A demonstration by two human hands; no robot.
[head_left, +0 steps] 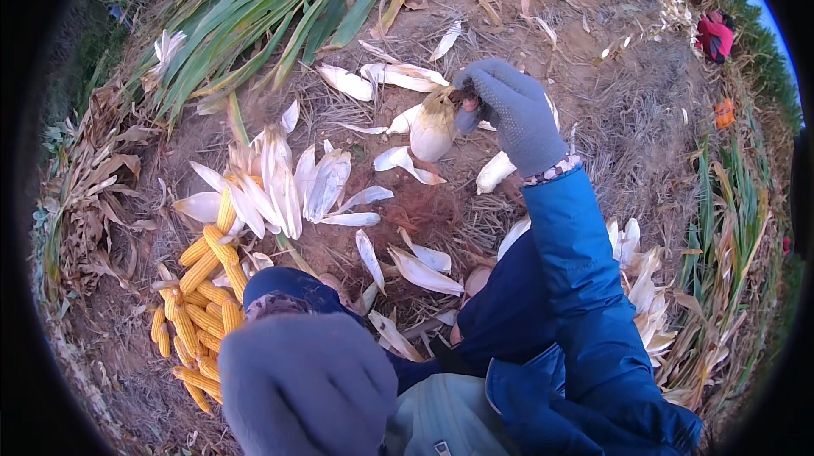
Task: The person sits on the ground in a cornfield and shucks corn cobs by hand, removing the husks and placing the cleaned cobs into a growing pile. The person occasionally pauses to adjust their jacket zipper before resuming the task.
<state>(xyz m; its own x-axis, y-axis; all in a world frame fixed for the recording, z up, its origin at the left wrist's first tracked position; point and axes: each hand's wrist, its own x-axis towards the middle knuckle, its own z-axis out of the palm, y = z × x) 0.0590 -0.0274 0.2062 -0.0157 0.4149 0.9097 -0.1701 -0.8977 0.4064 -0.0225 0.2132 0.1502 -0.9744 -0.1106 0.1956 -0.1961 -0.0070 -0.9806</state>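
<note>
My right hand (513, 113), in a grey knitted glove, reaches forward with its fingers closed at the dark, dry silk end of an ear of corn (432, 132) wrapped in pale husk. Around that ear lie loose cream husk leaves (407, 76) and another pale husked ear (494, 172). Close to the camera at the lower left is my left hand (307, 384), also in a grey glove. Its fingers are bent and pressed together; the fingertips are hidden, so anything inside them cannot be made out.
A pile of bare yellow corn ears (202, 320) lies left of my knees, beside opened husks (275, 180). Green stalks and leaves (263, 15) are heaped ahead; more dry stalks (721, 286) lie at right. A red item (715, 36) and an orange one (724, 113) stand far right.
</note>
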